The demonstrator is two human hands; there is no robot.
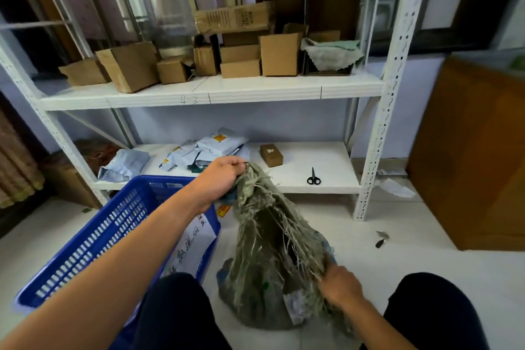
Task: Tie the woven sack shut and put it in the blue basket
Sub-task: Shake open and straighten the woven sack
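Note:
A grey-green woven sack (261, 278) with frayed loose strands stands on the white floor between my knees. My left hand (220, 177) holds the sack's bunched top edge up at shelf height. My right hand (339, 285) grips frayed strands and fabric low on the sack's right side. The blue basket (93, 239) sits on the floor to the left, touching the sack's left side, with a white printed sheet hanging inside its right wall.
A white metal rack (380, 133) stands just behind. Its low shelf carries black scissors (313, 177), a small brown box (271, 154) and pale mailer bags (204, 150). Cardboard boxes (130, 65) fill the upper shelf. A wooden cabinet (477, 156) is at right.

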